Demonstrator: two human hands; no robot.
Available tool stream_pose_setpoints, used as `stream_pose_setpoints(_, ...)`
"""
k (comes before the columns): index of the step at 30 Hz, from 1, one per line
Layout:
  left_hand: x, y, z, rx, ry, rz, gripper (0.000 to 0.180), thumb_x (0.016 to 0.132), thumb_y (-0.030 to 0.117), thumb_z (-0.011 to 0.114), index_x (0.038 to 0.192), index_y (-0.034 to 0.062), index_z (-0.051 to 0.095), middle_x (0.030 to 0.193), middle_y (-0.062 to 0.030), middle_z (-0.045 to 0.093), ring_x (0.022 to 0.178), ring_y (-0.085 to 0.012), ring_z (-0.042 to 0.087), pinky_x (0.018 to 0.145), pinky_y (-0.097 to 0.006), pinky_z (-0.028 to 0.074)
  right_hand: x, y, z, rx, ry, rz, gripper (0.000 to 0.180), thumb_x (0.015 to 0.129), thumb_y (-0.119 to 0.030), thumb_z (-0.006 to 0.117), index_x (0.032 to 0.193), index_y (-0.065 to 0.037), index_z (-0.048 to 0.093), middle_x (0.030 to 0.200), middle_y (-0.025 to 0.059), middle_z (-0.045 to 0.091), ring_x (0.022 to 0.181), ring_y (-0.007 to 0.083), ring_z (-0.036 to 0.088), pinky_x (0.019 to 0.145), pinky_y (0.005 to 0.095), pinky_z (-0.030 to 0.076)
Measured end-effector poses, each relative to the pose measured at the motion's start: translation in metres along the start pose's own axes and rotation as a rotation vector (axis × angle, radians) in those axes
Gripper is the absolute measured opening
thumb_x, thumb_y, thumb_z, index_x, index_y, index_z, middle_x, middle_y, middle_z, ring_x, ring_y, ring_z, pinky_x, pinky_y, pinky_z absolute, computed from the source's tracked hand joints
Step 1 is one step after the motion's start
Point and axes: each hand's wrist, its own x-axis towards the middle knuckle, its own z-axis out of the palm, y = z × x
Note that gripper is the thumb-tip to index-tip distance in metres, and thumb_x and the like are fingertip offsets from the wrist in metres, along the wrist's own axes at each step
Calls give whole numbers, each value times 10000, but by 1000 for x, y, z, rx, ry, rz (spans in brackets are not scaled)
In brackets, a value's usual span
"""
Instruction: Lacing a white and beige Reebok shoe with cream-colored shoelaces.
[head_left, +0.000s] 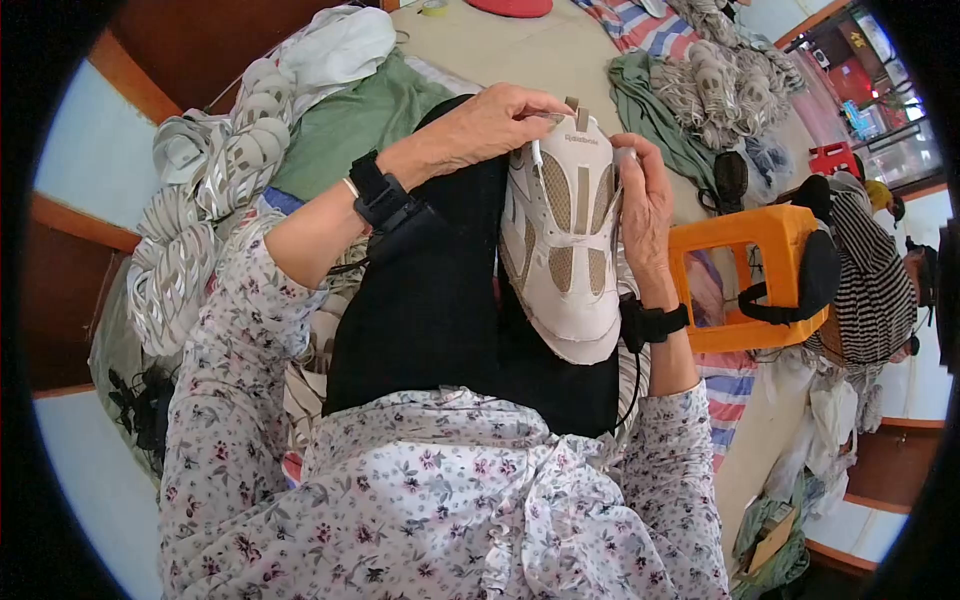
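An off-white shoe upper with beige mesh panels lies over my black-clad lap, its toe toward me and its tongue pointing away. My left hand pinches at the upper's far left edge beside the tongue. A short white lace-like strand shows just below those fingertips; whether they grip it too is hard to make out. Around the upper's right edge, near the collar, my right hand is closed with bent fingers. The thumb's contact on that side is partly hidden. Black straps with small devices circle both wrists.
Bundles of similar uppers are heaped at the left beside green cloth. More bundles lie at the far right. An orange plastic stool stands close to my right arm. Beyond it sits a person in a striped top.
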Motion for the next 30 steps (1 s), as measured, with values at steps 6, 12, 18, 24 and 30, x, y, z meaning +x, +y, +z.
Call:
stream_pose_setpoints(6,9,9,8,-5,45,35,359,946,110,533,1291,44,608,899,3,577,801,-94,479,706,-241,418,6,-2,-8,90,8,-12,245,986,-184,487,1146,-29,590,970,1,559,878,103,478,810,231,395)
stream_pose_setpoints(12,14,-7,22,199,216,258,393,906,49,532,1293,50,598,935,-69,643,887,-143,586,808,-277,487,7,1,-8,41,32,-111,263,990,-170,479,1174,-18,592,1056,66,594,984,159,533,907,275,412)
stream_pose_setpoints(18,19,-7,27,237,307,299,337,861,69,557,1184,31,646,814,-89,651,693,-206,590,695,-328,505,12,-2,-10,-241,11,-350,299,994,-152,466,1230,-18,592,1142,147,580,1071,271,550,970,324,415)
stream_pose_setpoints(24,-13,-16,-13,266,398,119,344,931,152,603,1269,91,627,1013,-48,668,868,-112,614,776,-269,510,10,-1,-10,-261,16,-293,301,1002,-149,452,1235,-24,597,1194,154,559,1125,279,535,1002,341,405)
stream_pose_setpoints(30,-175,-62,-94,205,438,-317,281,930,191,606,1143,26,687,962,-18,678,817,-79,598,734,-237,492,-3,4,-8,-337,32,-292,403,1017,-225,443,1346,-5,518,1348,184,526,1265,301,482,1094,364,334)
